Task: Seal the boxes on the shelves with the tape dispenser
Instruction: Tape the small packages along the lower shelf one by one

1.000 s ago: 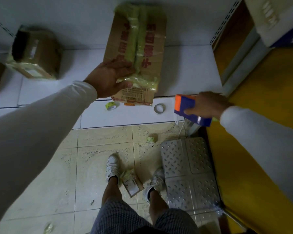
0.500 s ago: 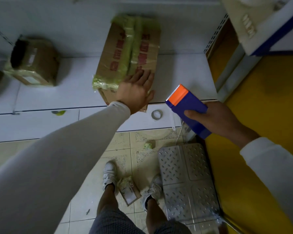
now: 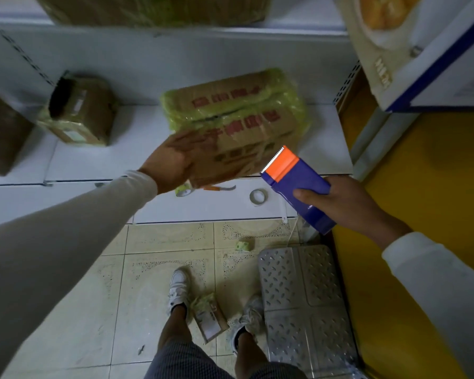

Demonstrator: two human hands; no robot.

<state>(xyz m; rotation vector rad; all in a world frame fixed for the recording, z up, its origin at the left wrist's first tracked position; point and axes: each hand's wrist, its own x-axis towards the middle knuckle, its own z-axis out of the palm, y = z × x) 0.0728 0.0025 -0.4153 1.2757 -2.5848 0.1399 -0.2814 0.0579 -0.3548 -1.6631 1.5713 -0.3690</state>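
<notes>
The box (image 3: 238,124) has swung crosswise at the shelf's (image 3: 323,149) front edge, gripped by the left hand (image 3: 173,162); the right hand (image 3: 340,203) clasps the tape dispenser (image 3: 296,187) just beside its right end.

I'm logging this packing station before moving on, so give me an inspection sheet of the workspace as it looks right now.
Surface: white shelf, two steps.
Job's things: taped carton, near corner lifted; blue tape dispenser; small box.
Clutter: tape rolls on lower step; scraps and a small packet on the tile floor.
Grippers: left hand grips carton; right hand holds dispenser.
Cables: thin white cord by metal step stool.
Surroundings: yellow panel, printed box upper right.
</notes>
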